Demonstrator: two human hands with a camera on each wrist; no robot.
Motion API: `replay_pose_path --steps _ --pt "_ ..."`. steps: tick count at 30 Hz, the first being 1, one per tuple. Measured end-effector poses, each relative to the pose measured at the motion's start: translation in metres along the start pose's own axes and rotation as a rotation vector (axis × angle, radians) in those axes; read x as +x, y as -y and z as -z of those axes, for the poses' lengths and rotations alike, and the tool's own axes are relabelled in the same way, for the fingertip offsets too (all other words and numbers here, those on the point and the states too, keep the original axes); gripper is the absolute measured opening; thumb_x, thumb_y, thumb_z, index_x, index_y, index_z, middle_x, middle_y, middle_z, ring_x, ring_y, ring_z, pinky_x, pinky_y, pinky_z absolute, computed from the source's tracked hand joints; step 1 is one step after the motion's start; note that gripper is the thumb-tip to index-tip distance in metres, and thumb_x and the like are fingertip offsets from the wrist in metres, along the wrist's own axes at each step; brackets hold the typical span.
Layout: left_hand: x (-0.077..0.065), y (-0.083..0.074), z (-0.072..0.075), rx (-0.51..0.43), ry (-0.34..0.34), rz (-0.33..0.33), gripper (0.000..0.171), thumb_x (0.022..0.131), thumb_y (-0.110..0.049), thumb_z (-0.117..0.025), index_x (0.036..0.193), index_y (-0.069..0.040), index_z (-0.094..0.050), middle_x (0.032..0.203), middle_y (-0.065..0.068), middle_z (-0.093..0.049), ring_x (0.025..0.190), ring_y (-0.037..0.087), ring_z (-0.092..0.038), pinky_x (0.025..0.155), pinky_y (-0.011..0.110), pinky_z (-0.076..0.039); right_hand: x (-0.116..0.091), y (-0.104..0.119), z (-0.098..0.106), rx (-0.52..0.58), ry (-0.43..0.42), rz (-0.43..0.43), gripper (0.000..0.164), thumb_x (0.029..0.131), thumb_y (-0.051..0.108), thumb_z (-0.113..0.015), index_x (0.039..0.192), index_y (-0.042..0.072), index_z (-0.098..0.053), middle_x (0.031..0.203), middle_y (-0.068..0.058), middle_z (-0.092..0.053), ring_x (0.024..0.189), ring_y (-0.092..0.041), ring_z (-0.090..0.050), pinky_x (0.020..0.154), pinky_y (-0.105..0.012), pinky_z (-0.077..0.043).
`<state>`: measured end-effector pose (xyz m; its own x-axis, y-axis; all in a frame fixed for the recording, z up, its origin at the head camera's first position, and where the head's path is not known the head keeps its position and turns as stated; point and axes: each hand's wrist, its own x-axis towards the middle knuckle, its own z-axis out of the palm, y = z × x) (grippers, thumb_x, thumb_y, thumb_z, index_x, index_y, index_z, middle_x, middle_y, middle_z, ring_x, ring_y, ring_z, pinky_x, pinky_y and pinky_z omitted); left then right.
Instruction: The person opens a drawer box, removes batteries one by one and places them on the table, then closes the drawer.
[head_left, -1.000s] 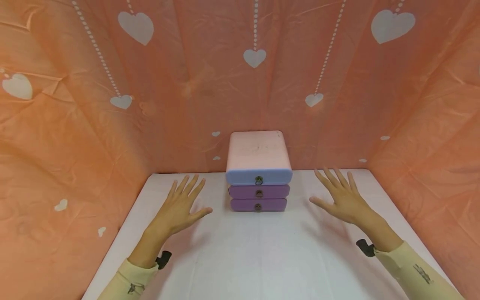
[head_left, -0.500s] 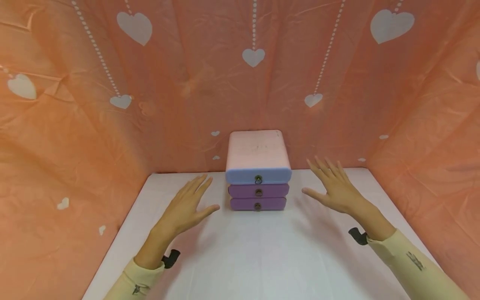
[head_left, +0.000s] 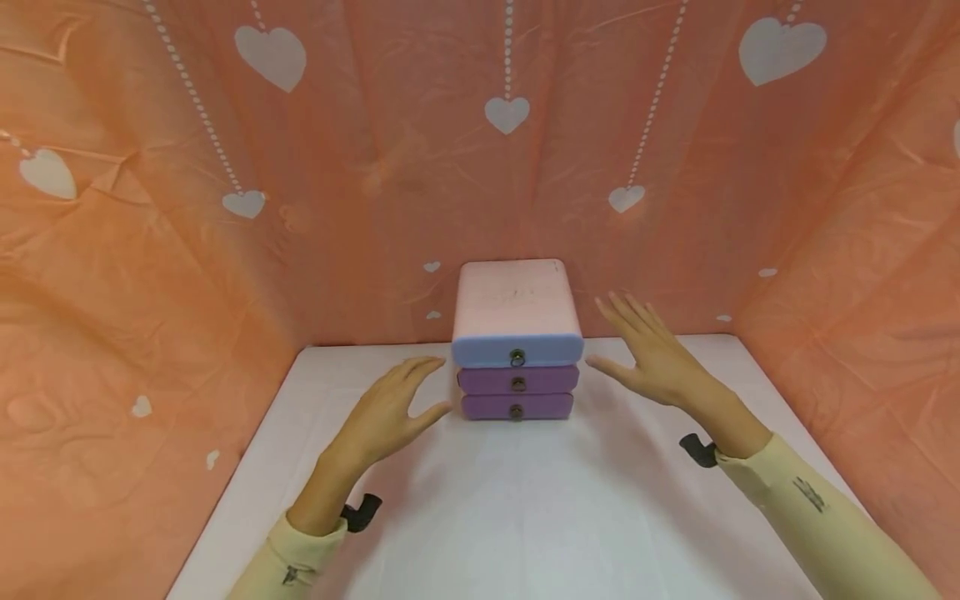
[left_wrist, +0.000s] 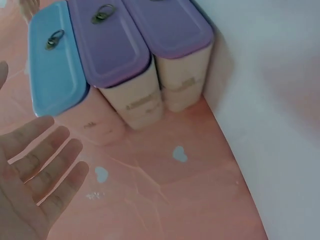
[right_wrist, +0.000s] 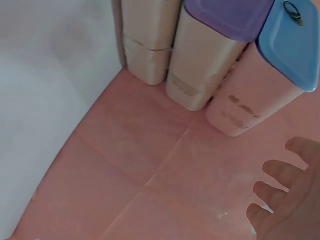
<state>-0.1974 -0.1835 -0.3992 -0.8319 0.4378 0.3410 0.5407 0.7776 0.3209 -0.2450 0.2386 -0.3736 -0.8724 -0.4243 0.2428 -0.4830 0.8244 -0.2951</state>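
Now both hands (head_left: 390,408) flank the drawer stack (head_left: 517,342) closer.

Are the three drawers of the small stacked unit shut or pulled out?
Shut: the blue top drawer and two purple drawers sit nearly flush; no gap shows.

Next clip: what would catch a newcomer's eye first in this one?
A small three-drawer box stands at the back of the white table, with a blue drawer front on top and two purple drawer fronts below, each with a ring pull. The left hand and right hand flank it with fingers spread, holding nothing. Orange cloth with white hearts walls in the scene.
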Motion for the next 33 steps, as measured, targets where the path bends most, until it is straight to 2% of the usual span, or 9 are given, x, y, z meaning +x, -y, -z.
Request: replay_pose_path --steps 4,8,14,21,27,33 --pt "0.005 -0.007 -0.004 -0.054 -0.009 0.018 0.064 0.1 -0.04 -0.077 0.153 -0.01 -0.057 0.151 0.01 -0.06 0.142 0.032 -0.056 0.117 0.056 -0.047 0.009 0.006 0.003 -0.006 -0.001 0.018 0.094 0.104 0.059 -0.061 0.173 0.014 -0.015 0.18 -0.015 -0.01 0.166 -0.039 -0.003 0.134 -0.054 0.002" --pt "0.009 -0.012 -0.011 -0.092 -0.02 0.038 0.061 0.101 -0.042 -0.076 0.152 -0.011 -0.059 0.149 0.008 -0.063 0.139 0.031 -0.059 0.114 0.056 -0.05 0.019 0.012 0.005 -0.006 0.006 0.03 0.092 0.105 0.06 -0.059 0.173 0.013 -0.017 0.18 -0.014 -0.01 0.166 -0.038 -0.004 0.134 -0.056 -0.001" --pt "0.014 -0.022 -0.019 -0.155 -0.025 0.068 0.06 0.102 -0.042 -0.075 0.151 -0.012 -0.059 0.142 0.006 -0.067 0.126 0.028 -0.066 0.103 0.053 -0.057 0.032 0.018 0.005 -0.011 0.027 0.036 0.094 0.104 0.062 -0.058 0.172 0.011 -0.019 0.18 -0.013 -0.01 0.166 -0.036 -0.003 0.134 -0.056 -0.002" --pt "0.023 -0.033 -0.025 -0.243 -0.028 0.118 0.055 0.103 -0.037 -0.075 0.15 -0.012 -0.06 0.143 0.006 -0.067 0.12 0.034 -0.069 0.1 0.053 -0.058 0.047 0.025 0.004 -0.014 0.033 0.038 0.095 0.104 0.064 -0.056 0.171 0.007 -0.02 0.18 -0.015 -0.011 0.166 -0.038 -0.005 0.133 -0.058 -0.004" --pt "0.032 -0.038 -0.03 -0.289 -0.057 0.11 0.049 0.103 -0.032 -0.076 0.144 -0.009 -0.065 0.135 0.008 -0.071 0.115 0.031 -0.07 0.098 0.048 -0.059 0.06 0.03 0.006 -0.017 0.056 0.044 0.095 0.105 0.063 -0.055 0.172 0.007 -0.018 0.179 -0.017 -0.012 0.166 -0.039 -0.005 0.134 -0.056 -0.002" --pt "0.038 -0.042 -0.035 -0.323 -0.066 0.102 0.045 0.103 -0.029 -0.075 0.142 -0.007 -0.066 0.131 0.008 -0.072 0.118 0.026 -0.07 0.097 0.045 -0.06 0.07 0.035 0.006 -0.014 0.067 0.056 0.094 0.105 0.061 -0.056 0.17 0.003 -0.019 0.179 -0.018 -0.01 0.165 -0.041 -0.007 0.134 -0.056 -0.003"
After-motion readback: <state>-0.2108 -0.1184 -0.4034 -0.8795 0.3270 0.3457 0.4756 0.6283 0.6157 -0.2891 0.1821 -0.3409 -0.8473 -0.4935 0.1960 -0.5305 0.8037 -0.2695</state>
